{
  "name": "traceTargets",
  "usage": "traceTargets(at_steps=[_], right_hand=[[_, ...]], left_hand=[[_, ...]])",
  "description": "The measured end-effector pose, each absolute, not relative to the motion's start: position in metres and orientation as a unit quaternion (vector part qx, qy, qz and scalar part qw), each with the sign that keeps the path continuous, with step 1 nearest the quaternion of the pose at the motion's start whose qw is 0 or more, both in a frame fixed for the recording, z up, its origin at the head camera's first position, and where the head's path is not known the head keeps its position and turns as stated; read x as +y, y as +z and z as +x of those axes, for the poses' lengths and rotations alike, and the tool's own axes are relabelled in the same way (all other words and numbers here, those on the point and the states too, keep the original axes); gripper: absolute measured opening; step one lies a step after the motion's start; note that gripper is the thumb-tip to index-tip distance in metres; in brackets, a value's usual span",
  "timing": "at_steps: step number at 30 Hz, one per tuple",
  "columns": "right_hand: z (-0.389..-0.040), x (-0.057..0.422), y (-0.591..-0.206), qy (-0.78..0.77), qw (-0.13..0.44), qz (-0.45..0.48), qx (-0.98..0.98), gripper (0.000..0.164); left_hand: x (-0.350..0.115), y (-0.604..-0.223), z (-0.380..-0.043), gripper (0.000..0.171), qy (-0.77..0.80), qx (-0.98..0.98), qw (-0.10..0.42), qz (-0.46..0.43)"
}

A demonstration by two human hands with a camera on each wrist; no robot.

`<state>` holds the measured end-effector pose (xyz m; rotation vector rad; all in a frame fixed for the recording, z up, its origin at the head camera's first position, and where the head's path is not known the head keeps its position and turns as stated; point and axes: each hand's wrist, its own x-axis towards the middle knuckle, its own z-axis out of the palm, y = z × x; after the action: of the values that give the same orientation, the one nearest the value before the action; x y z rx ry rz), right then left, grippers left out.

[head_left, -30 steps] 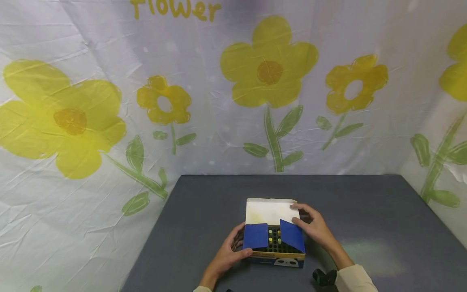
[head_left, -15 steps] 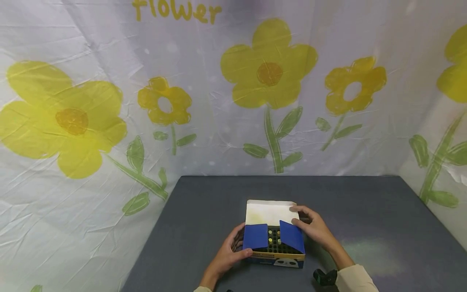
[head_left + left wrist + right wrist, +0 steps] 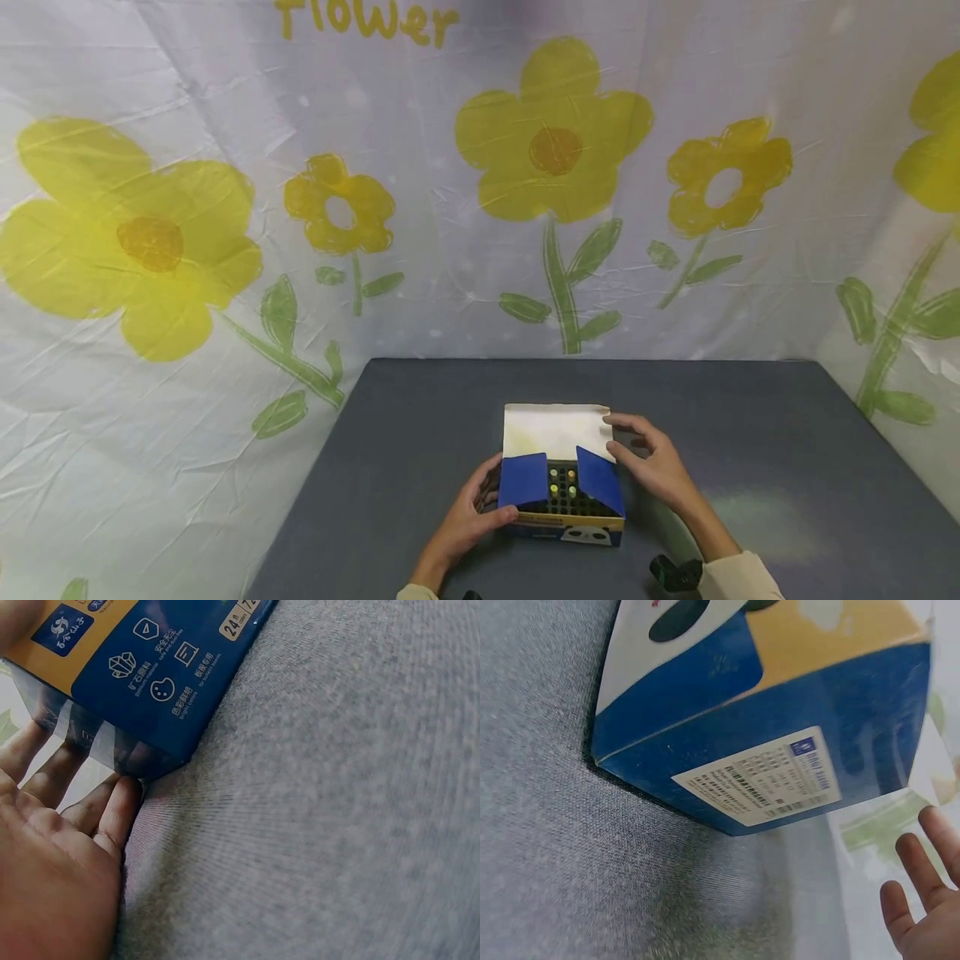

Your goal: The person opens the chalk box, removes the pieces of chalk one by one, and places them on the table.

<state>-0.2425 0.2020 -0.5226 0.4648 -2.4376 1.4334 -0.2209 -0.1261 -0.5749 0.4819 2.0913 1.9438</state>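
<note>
Head view: box (image 3: 551,525) — pale-tipped sticks (image 3: 553,491) inside; left hand (image 3: 471,515) grips it, right hand (image 3: 662,468) spread at lid (image 3: 555,429).

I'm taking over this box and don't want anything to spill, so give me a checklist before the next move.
1. Box resting on the table: ok.
2. Left hand steadying it: ok, thumb at the front left corner, fingers along the left side.
3. Lid open: ok, raised.
4. Blue flaps clear of the opening: not ok, both partly cover it.
5. Right hand touching the lid's right edge: cannot tell.
</note>
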Motion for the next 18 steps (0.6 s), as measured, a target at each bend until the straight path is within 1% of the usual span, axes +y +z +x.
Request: traceTargets(at_steps=[4,8,13,18], right_hand=[[-0.235,0.203,-0.517,0.481,0.160,0.170,-0.845,0.038],[-0.228,0.205,-0.513,0.465,0.168,0.175,-0.851,0.039],[-0.221,0.208,-0.509,0.447,0.160,0.197,-0.858,0.045],[-0.216,0.210,-0.505,0.421,0.141,0.220,-0.869,0.052]], left_hand=[[-0.126,-0.574,-0.222,0.081,0.669,0.714,0.121,0.167],[-0.127,-0.574,-0.221,0.083,0.664,0.718,0.126,0.164],[-0.126,-0.572,-0.220,0.083,0.658,0.725,0.125,0.164],[-0.124,-0.566,-0.219,0.088,0.648,0.736,0.104,0.165]])
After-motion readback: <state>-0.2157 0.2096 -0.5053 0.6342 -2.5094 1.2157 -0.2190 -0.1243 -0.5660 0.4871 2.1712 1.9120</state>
